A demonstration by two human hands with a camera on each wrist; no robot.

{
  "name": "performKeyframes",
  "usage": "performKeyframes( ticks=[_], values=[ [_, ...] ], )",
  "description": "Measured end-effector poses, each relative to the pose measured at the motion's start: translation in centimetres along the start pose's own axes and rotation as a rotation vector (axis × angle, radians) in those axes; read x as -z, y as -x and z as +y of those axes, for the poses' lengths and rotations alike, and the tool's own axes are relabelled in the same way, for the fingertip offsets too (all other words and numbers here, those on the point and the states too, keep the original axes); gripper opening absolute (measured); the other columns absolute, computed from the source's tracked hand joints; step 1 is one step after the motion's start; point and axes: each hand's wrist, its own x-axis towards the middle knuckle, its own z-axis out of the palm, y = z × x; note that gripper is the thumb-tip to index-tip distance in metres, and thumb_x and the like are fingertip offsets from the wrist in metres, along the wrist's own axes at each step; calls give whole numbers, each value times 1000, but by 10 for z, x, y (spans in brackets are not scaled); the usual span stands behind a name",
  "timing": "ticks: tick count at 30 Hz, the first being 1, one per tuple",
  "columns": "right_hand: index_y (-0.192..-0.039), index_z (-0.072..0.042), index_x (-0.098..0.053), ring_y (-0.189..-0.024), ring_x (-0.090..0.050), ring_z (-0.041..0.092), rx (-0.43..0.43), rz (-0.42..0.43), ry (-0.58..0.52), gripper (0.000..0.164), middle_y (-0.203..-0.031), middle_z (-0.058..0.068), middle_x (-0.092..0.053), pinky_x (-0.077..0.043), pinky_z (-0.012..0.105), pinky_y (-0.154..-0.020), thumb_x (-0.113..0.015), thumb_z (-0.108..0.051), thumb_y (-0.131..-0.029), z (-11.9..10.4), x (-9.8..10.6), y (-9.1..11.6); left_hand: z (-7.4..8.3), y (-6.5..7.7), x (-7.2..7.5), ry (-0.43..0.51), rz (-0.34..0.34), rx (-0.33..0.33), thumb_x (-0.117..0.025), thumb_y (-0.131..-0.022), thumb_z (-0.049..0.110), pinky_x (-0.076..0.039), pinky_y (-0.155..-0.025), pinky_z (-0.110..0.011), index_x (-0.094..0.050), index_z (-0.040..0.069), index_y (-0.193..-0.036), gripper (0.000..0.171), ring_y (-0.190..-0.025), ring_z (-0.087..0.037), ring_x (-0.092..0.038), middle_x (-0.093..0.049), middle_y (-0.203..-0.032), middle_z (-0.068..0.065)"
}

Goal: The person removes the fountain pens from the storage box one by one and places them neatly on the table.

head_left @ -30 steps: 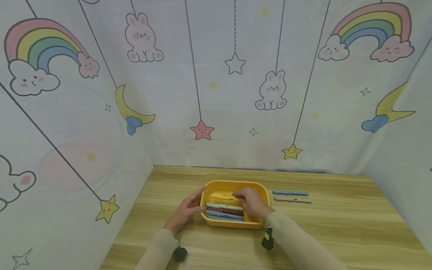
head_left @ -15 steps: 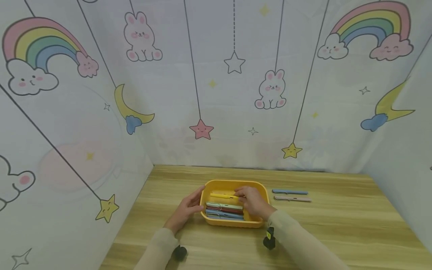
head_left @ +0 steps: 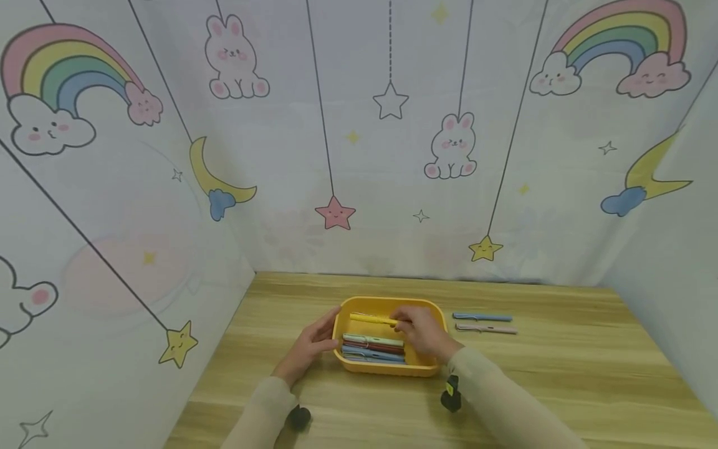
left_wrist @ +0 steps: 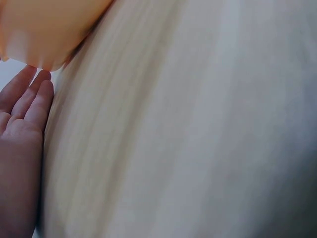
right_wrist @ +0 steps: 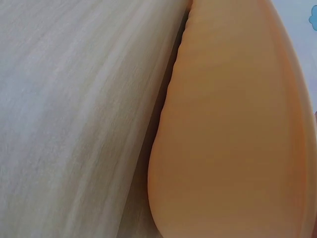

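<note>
A yellow plastic basket (head_left: 387, 370) sits on the wooden table. My right hand (head_left: 419, 330) is inside it, pinching the right end of a yellow pen (head_left: 370, 318) between thumb and fingers. Nearer to me in the basket lie a pale green pen (head_left: 373, 341), a dark red pen (head_left: 381, 350) and blue pens (head_left: 373, 355), side by side. Against the basket's left side rests my left hand (head_left: 308, 347), its fingers nearly straight, and the left wrist view shows fingertips touching the outer wall (left_wrist: 49, 29). The right wrist view holds only the basket's outside (right_wrist: 228, 129), with almost none of that hand.
To the right of the basket, a blue pen (head_left: 482, 317) and a pale pink pen (head_left: 486, 328) lie on the table (head_left: 538, 374). A cloth printed with rabbits, stars and rainbows (head_left: 392, 187) hangs behind the table and at its sides.
The yellow pen has shifted slightly toward the basket's back wall, with my right hand's fingers now round its end. My left hand has stayed on the basket's side.
</note>
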Motion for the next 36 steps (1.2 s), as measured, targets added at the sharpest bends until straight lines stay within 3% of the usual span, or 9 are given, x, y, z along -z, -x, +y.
performKeyframes(
  ticks=[6,12,25,36],
  values=[
    [-111,-7,-76,-102,-75,23,-11,81,-21,16,-109,4,-78,-62,43,-89,-73,-1,-97,2,2,2,0,-1,0,3,-8,-14,-62,-103,2,-36,-117,-20,-29,11,-167,73,-155,-39,-31,-28,-171,-17],
    [-111,-10,-80,-102,-74,23,-60,118,-80,20,-110,3,-79,-63,41,-87,-76,0,-94,4,5,5,-2,-2,1,0,0,-5,-62,-103,2,-36,-116,-19,-29,11,-167,73,-155,-38,-31,-29,-171,-17],
    [-105,-11,-85,-97,-76,23,-30,158,-83,15,-104,5,-81,-63,32,-76,-80,-5,-91,3,12,8,-1,-1,1,2,12,4,-65,-102,4,-36,-115,-17,-30,11,-166,74,-156,-37,-30,-29,-170,-16],
    [-107,-12,-85,-98,-76,24,-13,207,-197,15,-106,6,-81,-64,30,-80,-79,-7,-93,6,19,11,-1,-1,0,-5,11,8,-63,-103,3,-36,-114,-16,-30,11,-167,72,-155,-39,-31,-30,-170,-18]
  ],
)
